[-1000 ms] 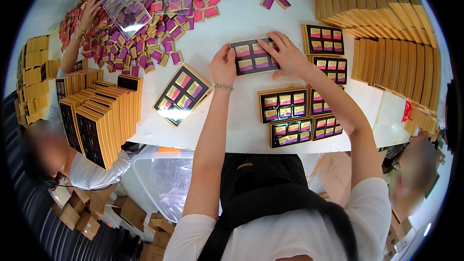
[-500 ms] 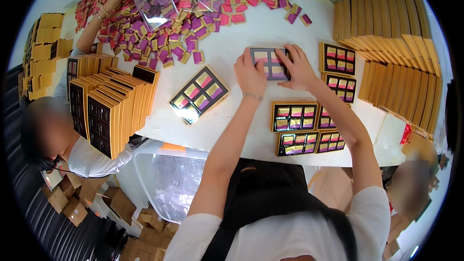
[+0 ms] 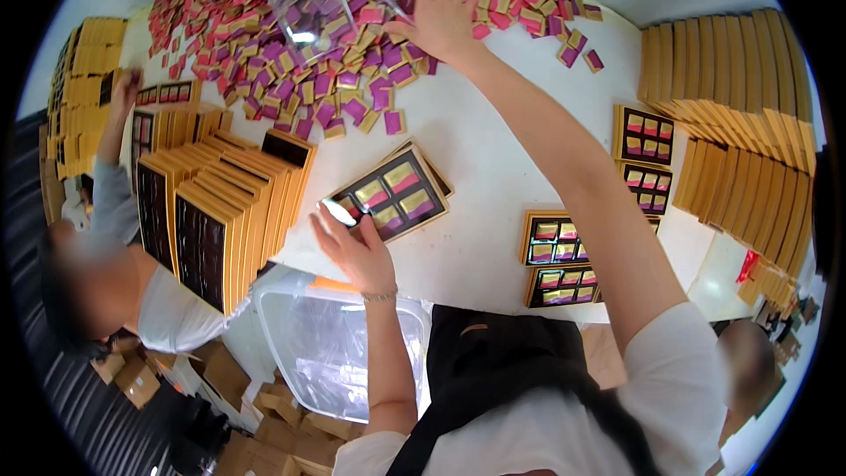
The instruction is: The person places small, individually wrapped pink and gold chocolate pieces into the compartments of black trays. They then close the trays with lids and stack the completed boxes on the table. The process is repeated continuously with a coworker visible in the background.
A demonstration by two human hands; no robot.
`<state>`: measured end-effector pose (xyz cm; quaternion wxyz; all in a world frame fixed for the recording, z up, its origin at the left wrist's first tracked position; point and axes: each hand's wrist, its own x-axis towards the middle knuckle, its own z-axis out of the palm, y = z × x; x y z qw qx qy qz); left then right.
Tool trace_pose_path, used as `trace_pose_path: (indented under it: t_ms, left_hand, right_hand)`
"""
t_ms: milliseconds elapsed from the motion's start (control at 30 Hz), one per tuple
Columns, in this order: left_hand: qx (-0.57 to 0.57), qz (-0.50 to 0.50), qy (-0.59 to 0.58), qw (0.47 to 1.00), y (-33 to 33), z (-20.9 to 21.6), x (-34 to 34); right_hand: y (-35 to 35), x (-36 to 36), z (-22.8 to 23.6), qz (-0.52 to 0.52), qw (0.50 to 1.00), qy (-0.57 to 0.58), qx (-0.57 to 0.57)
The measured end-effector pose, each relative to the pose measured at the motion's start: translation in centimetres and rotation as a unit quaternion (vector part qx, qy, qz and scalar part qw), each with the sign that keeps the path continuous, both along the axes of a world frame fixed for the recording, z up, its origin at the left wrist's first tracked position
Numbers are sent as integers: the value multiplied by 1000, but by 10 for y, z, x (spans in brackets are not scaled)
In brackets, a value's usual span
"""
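A gold-edged box lies at an angle on the white table, its dark tray holding several foil-wrapped squares in gold, pink and purple. Another box's dark corner pokes out from beneath it. My left hand is at the box's near left corner, fingers apart; whether it touches the box I cannot tell. Farther off, my right hand reaches over the heap of wrapped squares with its fingers stretched out. Beside that hand, a clear plastic container sits on the heap.
Gold boxes with dark trays stand in rows at the left. Filled boxes lie beneath and beside my right forearm. Stacked gold boxes line the right side. A clear plastic bin is below the table edge; a co-worker is at left.
My hands have parted from the grey-framed tray they held at centre; it is gone from that spot. The left moved to the angled box, the right to the heap. A second box now shows there.
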<state>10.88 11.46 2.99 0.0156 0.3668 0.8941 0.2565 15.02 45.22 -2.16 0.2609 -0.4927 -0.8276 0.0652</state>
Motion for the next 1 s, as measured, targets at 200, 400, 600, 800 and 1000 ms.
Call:
trace_pose_path:
  t_ms: [200,400,600,800,1000]
  left_hand:
    - [163,-144,52,975,98,66,21]
    - [261,-291,-43,919,152,106,17]
    - [150,-171,-641,733,98,83,125]
    - [201,-38,-731,652,29,34,210]
    - [-5,-172,-309,935,-28,-71,211]
  right_hand:
    - [23,35,-25,115,986,-118,39]
    - [-33,165,145,389,871,87,-286]
    - [-157,302,170,246,952,-106,-149]
    - [-227,377,104,192,950,-173,-173]
    - [-250,411,60,180,958,-83,-209]
